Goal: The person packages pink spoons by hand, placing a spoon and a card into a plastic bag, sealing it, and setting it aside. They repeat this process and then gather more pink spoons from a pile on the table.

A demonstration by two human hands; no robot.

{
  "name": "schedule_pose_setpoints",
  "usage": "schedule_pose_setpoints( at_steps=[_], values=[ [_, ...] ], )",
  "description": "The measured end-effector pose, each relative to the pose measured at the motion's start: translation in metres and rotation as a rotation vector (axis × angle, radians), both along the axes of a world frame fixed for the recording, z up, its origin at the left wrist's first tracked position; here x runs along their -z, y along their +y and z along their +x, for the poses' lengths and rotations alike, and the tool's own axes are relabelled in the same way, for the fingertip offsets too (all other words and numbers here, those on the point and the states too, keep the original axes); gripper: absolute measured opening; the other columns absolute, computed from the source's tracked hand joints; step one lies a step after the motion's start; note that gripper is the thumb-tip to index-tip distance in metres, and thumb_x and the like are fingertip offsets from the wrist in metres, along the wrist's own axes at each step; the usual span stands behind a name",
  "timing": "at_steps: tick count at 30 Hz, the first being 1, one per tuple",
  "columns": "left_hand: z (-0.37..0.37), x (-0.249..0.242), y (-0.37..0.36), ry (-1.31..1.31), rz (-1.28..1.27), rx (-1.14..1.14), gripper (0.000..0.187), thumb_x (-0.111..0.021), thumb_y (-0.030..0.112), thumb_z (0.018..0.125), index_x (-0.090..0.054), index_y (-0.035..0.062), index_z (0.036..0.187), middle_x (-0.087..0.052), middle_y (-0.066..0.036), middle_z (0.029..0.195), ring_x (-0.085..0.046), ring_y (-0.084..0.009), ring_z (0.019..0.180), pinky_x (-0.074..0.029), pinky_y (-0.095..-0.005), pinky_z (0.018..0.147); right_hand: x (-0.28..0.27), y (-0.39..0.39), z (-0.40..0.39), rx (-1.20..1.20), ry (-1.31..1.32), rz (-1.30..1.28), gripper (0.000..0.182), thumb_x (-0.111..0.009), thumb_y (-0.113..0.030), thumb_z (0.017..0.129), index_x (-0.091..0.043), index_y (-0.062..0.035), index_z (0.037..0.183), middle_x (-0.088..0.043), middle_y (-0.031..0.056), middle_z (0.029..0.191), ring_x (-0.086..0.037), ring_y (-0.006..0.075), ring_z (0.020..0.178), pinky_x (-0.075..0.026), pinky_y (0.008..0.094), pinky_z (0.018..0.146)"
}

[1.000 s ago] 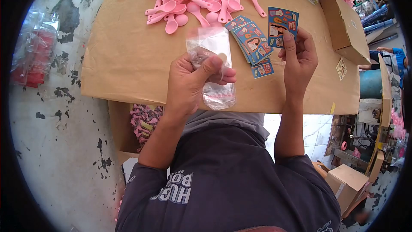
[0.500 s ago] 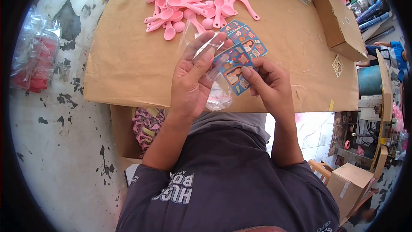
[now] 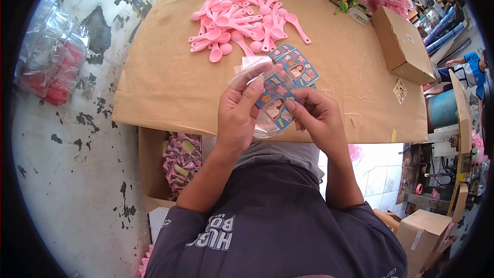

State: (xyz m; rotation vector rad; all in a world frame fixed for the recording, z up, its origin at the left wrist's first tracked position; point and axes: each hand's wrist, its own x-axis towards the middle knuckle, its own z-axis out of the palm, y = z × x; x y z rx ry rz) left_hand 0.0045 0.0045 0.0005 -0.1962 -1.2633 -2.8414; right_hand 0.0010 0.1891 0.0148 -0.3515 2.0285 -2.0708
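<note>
left hand (image 3: 239, 110): grip is clamping on clear plastic bag (image 3: 267, 129) between thumb and fingers; whether 1 layer or several, cannot tell. right hand (image 3: 319, 116): grip is closing thumb against forefinger on the lower right edge of 1 blue printed card (image 3: 276, 102). card is tilting across the bag, above the tabletop (image 3: 164, 82) near its front edge; whether any part is sitting inside the plastic, cannot tell. stack of matching cards (image 3: 299, 69) is lying just beyond the hands, cards overlapping. pile of pink plastic measuring spoons (image 3: 236, 23) is spreading behind, 1 spoon (image 3: 297, 28) lying at its right edge. cardboard box (image 3: 404, 46) is standing at far right.
</note>
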Motion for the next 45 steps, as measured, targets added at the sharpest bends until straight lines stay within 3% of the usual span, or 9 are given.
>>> schedule_pose_setpoints(
  at_steps=[11,17,19,22,29,37,40,43,45],
  values=[
    [0.015,-0.002,0.023,0.033,-0.059,-0.017,0.038,-0.054,0.011,0.105,-0.052,-0.0049,0.14,-0.064,-0.02,0.133,-0.066,-0.0217,0.115,-0.056,-0.0354,0.097,0.012,-0.01,-0.001,0.069,-0.012,-0.329,0.017,-0.071,-0.01,0.096,-0.061,-0.0014,0.107,-0.068,0.0021,0.09,-0.064,0.0071,0.078,-0.051,0.0227,0.069],
    [0.022,0.002,0.032,0.061,-0.102,-0.041,0.049,-0.053,0.008,0.105,-0.04,-0.0033,0.15,-0.055,-0.015,0.146,-0.061,-0.0188,0.122,-0.052,-0.0339,0.098,0.016,-0.035,0.002,0.148,-0.015,-0.488,0.016,-0.072,-0.011,0.096,-0.063,-0.0015,0.105,-0.07,0.0036,0.094,-0.066,0.0073,0.084,-0.053,0.0235,0.074],
    [0.021,0.01,0.025,-0.013,-0.104,-0.048,0.043,-0.058,0.012,0.104,-0.051,-0.0014,0.145,-0.064,-0.007,0.13,-0.061,-0.0114,0.114,-0.05,-0.028,0.095,0.018,-0.039,-0.001,0.118,-0.074,-0.532,0.016,-0.073,-0.011,0.096,-0.063,-0.0014,0.104,-0.071,0.0041,0.095,-0.067,0.0073,0.084,-0.053,0.0237,0.073],
    [0.017,-0.001,0.018,0.03,-0.043,-0.102,0.059,-0.055,0.009,0.104,-0.031,0.0062,0.158,-0.058,-0.014,0.14,-0.059,-0.0178,0.125,-0.05,-0.0323,0.104,0.031,-0.034,-0.002,0.026,-0.161,-0.533,0.017,-0.073,-0.013,0.096,-0.064,-0.0012,0.103,-0.072,0.0057,0.092,-0.068,0.0079,0.08,-0.055,0.0243,0.069],
    [-0.005,-0.011,0.001,0.18,0.215,-0.11,0.054,-0.048,0.011,0.105,-0.032,0.0141,0.157,-0.058,-0.025,0.138,-0.063,-0.0326,0.122,-0.056,-0.0415,0.1,0.035,-0.041,0.002,0.003,-0.15,-0.406,0.017,-0.076,-0.013,0.094,-0.063,-0.004,0.099,-0.07,0.004,0.083,-0.064,0.0069,0.068,-0.05,0.0216,0.059],
    [-0.013,0.003,0.0,0.125,0.357,-0.021,0.04,-0.051,0.012,0.106,-0.044,0.0039,0.145,-0.067,-0.013,0.106,-0.069,-0.0205,0.098,-0.06,-0.0336,0.084,0.032,-0.062,-0.012,0.121,-0.062,-0.295,0.021,-0.079,-0.007,0.09,-0.061,-0.0042,0.1,-0.066,-0.0001,0.089,-0.056,0.0045,0.074,-0.045,0.0232,0.062],
    [-0.014,0.007,-0.008,0.073,0.311,-0.082,0.038,-0.053,0.014,0.106,-0.046,0.0028,0.142,-0.065,-0.01,0.098,-0.068,-0.0179,0.09,-0.059,-0.0342,0.082,0.032,-0.06,-0.013,0.238,0.24,-0.17,0.03,-0.082,-0.004,0.084,-0.063,-0.0032,0.107,-0.066,0.0018,0.091,-0.056,0.0077,0.076,-0.046,0.0268,0.063],
    [-0.021,0.01,-0.017,0.016,0.313,-0.138,0.034,-0.057,0.019,0.106,-0.051,0.0036,0.136,-0.062,-0.006,0.09,-0.065,-0.0148,0.084,-0.057,-0.0362,0.083,0.013,-0.042,-0.018,0.232,0.769,0.304,0.032,-0.084,-0.002,0.078,-0.066,-0.0049,0.105,-0.065,0.0042,0.089,-0.059,0.0124,0.076,-0.047,0.0285,0.063],
    [-0.024,0.016,-0.036,-0.072,0.376,-0.201,0.034,-0.057,0.026,0.106,-0.052,0.0051,0.132,-0.058,-0.002,0.088,-0.06,-0.0123,0.08,-0.055,-0.0369,0.089,0.004,-0.031,-0.024,0.003,0.921,0.393,0.027,-0.084,-0.001,0.075,-0.07,-0.0071,0.098,-0.067,0.0053,0.09,-0.062,0.0155,0.078,-0.046,0.0275,0.062]
  ],
)
